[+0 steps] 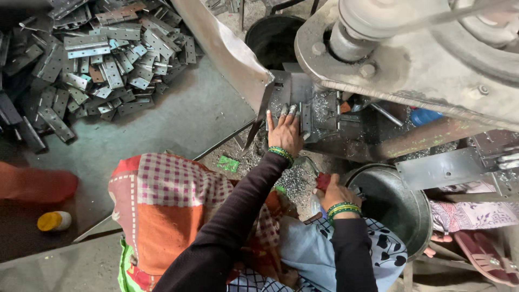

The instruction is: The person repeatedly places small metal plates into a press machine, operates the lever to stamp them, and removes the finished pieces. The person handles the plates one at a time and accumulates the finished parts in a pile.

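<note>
A metal hinge plate [306,120] at frame centre lies under the left hand's [285,135] flat, open fingers; lower right, the right hand [336,193] clasps something red [323,180] beside a steel bucket [411,216].

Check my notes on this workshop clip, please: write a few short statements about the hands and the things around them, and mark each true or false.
1. The left hand rests on a metal piece at the machine. True.
2. The right hand is inside the metal bucket. False: it is beside the bucket's rim, closed on something reddish.
3. A pile of flat metal hinges lies on the floor at upper left. True.
4. Both wrists are bare. False: each wears green bangles.
5. A yellow-capped bottle lies on the floor. True.
</note>
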`<state>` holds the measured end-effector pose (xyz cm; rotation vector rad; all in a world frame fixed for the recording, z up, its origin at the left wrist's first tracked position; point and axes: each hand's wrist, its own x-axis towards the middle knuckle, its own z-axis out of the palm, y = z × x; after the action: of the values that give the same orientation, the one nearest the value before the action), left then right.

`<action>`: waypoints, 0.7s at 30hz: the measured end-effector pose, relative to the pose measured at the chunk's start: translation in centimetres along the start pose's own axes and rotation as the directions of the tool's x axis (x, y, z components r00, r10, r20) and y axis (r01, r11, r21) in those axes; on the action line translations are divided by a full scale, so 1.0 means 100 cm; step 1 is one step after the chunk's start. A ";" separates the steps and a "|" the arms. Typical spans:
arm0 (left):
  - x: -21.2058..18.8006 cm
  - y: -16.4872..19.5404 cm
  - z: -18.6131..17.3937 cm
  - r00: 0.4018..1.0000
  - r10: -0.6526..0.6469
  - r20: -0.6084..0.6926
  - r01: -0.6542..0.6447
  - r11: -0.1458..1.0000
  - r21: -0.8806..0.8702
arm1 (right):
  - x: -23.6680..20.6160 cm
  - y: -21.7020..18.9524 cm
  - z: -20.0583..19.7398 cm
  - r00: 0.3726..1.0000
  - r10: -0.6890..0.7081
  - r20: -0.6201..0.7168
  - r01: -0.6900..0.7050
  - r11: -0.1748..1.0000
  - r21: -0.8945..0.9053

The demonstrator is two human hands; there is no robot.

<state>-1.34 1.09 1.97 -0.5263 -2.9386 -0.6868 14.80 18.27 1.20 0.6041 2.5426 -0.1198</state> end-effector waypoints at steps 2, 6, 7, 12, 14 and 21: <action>0.000 -0.001 -0.001 1.000 0.015 -0.013 -0.015 1.000 -0.005 | 0.008 0.002 0.032 1.000 -0.004 -0.019 0.006 0.996 0.083; 0.000 -0.003 -0.003 0.999 0.040 -0.031 -0.039 0.999 0.022 | 0.021 0.009 0.092 0.992 -0.092 -0.082 0.114 0.939 0.324; 0.001 -0.003 -0.004 0.998 0.040 -0.041 -0.039 0.999 0.026 | 0.023 0.011 0.093 0.983 -0.145 -0.116 0.179 0.909 0.377; 0.004 -0.003 -0.004 0.996 0.005 0.089 -0.003 1.000 -0.015 | 0.004 0.003 0.016 0.998 -0.041 0.057 0.039 0.999 0.031; 0.005 -0.001 -0.001 0.998 -0.001 0.068 -0.001 1.000 0.022 | -0.007 -0.004 -0.017 0.999 -0.006 0.049 0.009 0.998 -0.057; 0.013 0.001 -0.001 0.995 -0.028 0.098 0.029 1.000 -0.004 | 0.016 0.009 0.050 0.999 -0.032 0.033 0.030 0.996 0.079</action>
<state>-2.48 1.52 2.33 -0.5349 -3.0421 -0.6906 16.30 18.73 -3.91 0.5876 2.5241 -0.2400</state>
